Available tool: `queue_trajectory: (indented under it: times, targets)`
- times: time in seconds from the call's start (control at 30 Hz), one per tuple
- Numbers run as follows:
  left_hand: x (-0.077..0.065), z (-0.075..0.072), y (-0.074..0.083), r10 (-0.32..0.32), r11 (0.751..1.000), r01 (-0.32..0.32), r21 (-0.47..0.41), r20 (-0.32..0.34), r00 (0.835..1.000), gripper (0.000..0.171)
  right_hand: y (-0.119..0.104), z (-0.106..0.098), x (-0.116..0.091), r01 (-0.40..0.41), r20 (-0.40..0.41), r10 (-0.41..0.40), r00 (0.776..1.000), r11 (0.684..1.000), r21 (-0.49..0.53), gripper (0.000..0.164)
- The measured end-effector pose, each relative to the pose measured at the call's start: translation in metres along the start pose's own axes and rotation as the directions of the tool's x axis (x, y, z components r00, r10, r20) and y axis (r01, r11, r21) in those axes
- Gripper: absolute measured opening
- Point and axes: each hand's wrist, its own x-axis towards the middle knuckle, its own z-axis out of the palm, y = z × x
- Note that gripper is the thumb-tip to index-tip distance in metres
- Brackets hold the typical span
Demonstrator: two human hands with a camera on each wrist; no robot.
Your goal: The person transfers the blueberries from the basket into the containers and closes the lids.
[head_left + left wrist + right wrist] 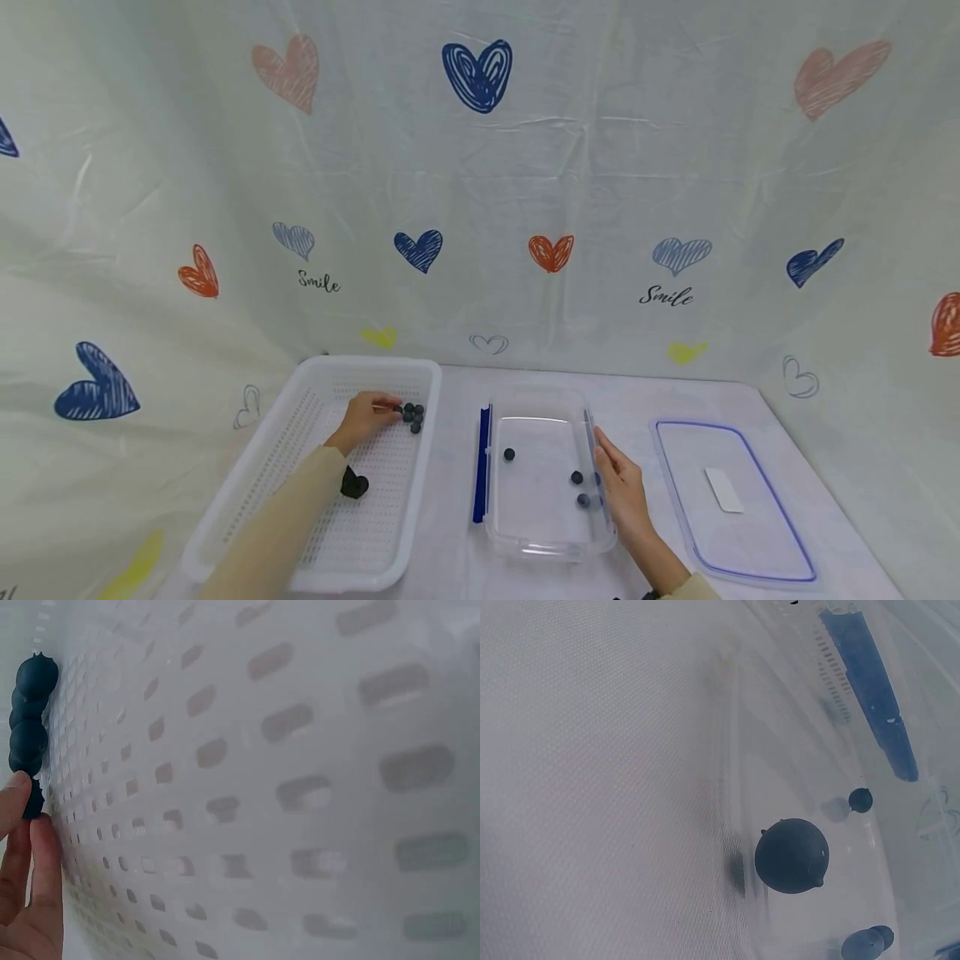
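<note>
Left grip (367,419) pinched on a dark berry (34,801) inside the white basket (422,475); right grip (622,483) lies straight-fingered along the clear container (536,521).
Beside a berry cluster (408,417), it could slip if squeezed off-centre, or set the others rolling; a hard push might slide the container along the surface (450,533).
</note>
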Motion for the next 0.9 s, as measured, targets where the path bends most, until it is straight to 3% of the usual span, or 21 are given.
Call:
queue_trajectory:
  times: [0.43, 0.9]
  targets:
    - [0.006, -0.014, 0.005, -0.072, 0.997, 0.072, 0.006, -0.026, 0.997, 0.024, 0.001, 0.000, 0.001, 0.008, -0.007, -0.008, 1.000, 1.000, -0.008, 0.047]
    - [0.005, -0.033, 0.038, -0.089, 0.995, 0.088, -0.046, -0.008, 0.996, 0.037, 0.000, 0.000, 0.001, -0.005, -0.012, 0.005, 1.000, 1.000, 0.003, 0.046]
